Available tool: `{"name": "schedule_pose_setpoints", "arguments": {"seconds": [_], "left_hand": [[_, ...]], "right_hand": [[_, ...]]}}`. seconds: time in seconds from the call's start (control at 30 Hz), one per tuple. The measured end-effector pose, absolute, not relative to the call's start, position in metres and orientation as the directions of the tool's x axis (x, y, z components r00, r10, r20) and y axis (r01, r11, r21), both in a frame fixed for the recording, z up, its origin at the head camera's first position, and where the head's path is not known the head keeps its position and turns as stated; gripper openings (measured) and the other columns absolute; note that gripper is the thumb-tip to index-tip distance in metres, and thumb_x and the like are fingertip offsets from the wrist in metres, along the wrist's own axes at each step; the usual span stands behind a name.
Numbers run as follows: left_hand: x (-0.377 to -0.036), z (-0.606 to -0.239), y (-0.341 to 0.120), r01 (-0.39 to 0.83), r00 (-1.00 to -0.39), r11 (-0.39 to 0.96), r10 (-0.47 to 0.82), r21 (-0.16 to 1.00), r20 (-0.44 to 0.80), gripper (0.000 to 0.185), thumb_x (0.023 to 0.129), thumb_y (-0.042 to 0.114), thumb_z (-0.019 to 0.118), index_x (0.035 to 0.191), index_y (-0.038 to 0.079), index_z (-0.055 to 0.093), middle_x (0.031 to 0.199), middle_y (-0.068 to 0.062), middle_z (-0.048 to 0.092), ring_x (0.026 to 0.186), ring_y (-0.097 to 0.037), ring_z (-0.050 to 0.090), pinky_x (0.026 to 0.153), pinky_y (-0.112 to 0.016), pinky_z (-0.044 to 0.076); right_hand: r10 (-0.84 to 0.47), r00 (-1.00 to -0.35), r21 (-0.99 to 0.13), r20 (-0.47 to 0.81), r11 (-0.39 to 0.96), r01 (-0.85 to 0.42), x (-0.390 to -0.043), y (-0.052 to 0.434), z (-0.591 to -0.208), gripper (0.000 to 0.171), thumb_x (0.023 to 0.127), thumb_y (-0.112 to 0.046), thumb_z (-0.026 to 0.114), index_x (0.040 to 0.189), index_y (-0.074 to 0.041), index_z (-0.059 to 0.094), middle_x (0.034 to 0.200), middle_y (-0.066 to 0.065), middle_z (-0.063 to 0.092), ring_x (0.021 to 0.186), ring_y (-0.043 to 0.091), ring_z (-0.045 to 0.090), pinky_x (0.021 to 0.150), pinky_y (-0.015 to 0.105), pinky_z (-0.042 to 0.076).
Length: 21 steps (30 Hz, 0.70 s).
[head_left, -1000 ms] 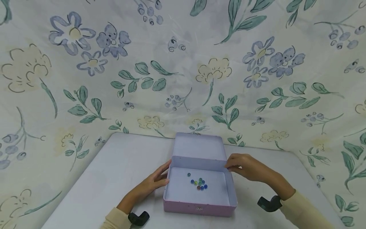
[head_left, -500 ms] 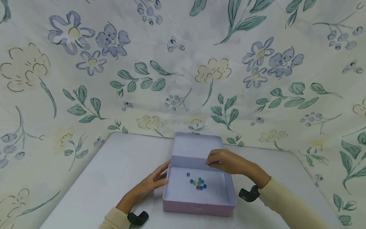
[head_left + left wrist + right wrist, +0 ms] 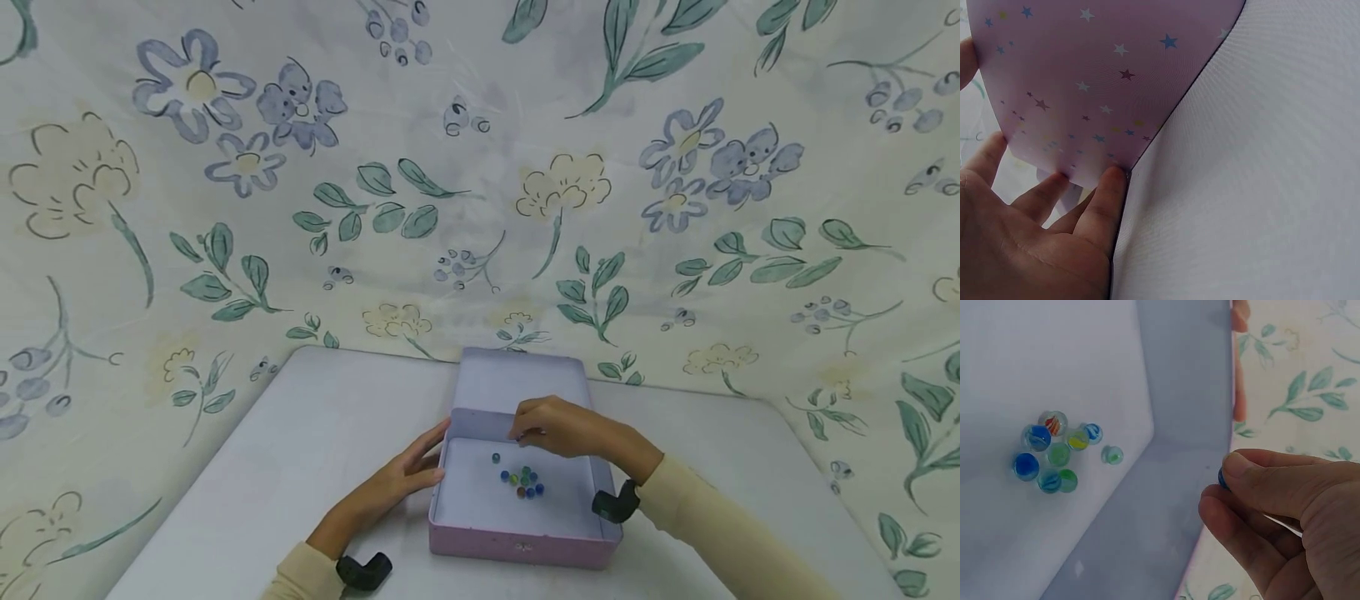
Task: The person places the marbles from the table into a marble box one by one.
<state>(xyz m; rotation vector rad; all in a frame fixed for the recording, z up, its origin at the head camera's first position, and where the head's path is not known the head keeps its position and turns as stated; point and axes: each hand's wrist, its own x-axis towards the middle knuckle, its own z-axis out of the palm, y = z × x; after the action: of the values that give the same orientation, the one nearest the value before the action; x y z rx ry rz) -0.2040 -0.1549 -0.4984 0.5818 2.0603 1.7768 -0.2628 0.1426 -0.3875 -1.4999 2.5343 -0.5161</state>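
Observation:
A hinged box (image 3: 525, 546), pink outside with printed stars and pale lilac inside, lies with its lid (image 3: 517, 375) folded back. Several glass marbles (image 3: 527, 482) are clustered on its floor, mostly blue and green, with one lone marble (image 3: 496, 458) nearer the back left. My right hand (image 3: 558, 427) is over the rear of the box. In the right wrist view a blue marble (image 3: 1222, 479) shows between its thumb and finger, pinched and mostly covered. My left hand (image 3: 401, 475) rests along the box's left side, fingers extended and fingertips touching the starry wall (image 3: 1104, 75).
The box stands on a white table (image 3: 360, 400). Behind it hangs a floral cloth (image 3: 480, 208). A black band (image 3: 617, 502) is on the right wrist, another band (image 3: 364, 572) on the left.
My right hand has moved left, from the box's right rear corner to over its rear part. The left hand, the box and the marbles inside have stayed put.

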Motion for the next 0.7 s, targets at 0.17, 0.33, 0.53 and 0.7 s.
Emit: {"name": "schedule_pose_setpoints", "arguments": {"seconds": [0.17, 0.33, 0.53, 0.7], "left_hand": [[-0.203, -0.498, -0.154, 0.068, -0.852, 0.121, 0.524, 0.990, -0.005, 0.072, 0.104, 0.022, 0.051, 0.162, 0.026, 0.009, 0.170, -0.012, 0.000, 0.150, -0.052, 0.012, 0.116, -0.069, 0.024], [-0.203, -0.498, -0.154, 0.067, -0.855, 0.135, 0.519, 0.989, -0.013, 0.073, 0.104, 0.023, 0.051, 0.162, 0.028, 0.008, 0.170, -0.012, 0.000, 0.150, -0.052, 0.013, 0.115, -0.070, 0.023], [-0.204, -0.498, -0.155, 0.067, -0.853, 0.121, 0.522, 0.990, -0.006, 0.073, 0.104, 0.022, 0.051, 0.162, 0.028, 0.008, 0.170, -0.011, 0.000, 0.150, -0.052, 0.013, 0.115, -0.071, 0.022], [-0.203, -0.497, -0.155, 0.081, -0.849, 0.126, 0.529, 0.989, 0.002, 0.073, 0.104, 0.023, 0.051, 0.162, 0.027, 0.008, 0.170, -0.011, 0.000, 0.150, -0.052, 0.014, 0.114, -0.073, 0.020]], "right_hand": [[-0.876, -0.483, -0.350, 0.012, 0.449, -0.822, -0.267, 0.136, -0.401, 0.017, 0.090, -0.002, 0.070, 0.106, -0.004, 0.076, 0.098, 0.006, 0.073, 0.088, 0.003, 0.066, 0.079, 0.012, 0.054], [-0.862, -0.506, -0.333, -0.041, 0.489, -0.806, -0.269, 0.130, -0.415, 0.017, 0.091, -0.002, 0.069, 0.106, -0.005, 0.077, 0.099, 0.004, 0.073, 0.089, 0.003, 0.066, 0.080, 0.012, 0.054], [-0.824, -0.559, -0.292, -0.093, 0.560, -0.776, -0.272, 0.126, -0.432, 0.016, 0.092, -0.005, 0.070, 0.104, -0.010, 0.079, 0.096, -0.002, 0.073, 0.087, 0.002, 0.066, 0.079, 0.014, 0.055], [-0.815, -0.569, -0.281, -0.107, 0.574, -0.769, -0.272, 0.125, -0.443, 0.014, 0.090, -0.007, 0.071, 0.101, -0.012, 0.079, 0.093, -0.004, 0.074, 0.085, 0.001, 0.066, 0.077, 0.013, 0.054]]}}
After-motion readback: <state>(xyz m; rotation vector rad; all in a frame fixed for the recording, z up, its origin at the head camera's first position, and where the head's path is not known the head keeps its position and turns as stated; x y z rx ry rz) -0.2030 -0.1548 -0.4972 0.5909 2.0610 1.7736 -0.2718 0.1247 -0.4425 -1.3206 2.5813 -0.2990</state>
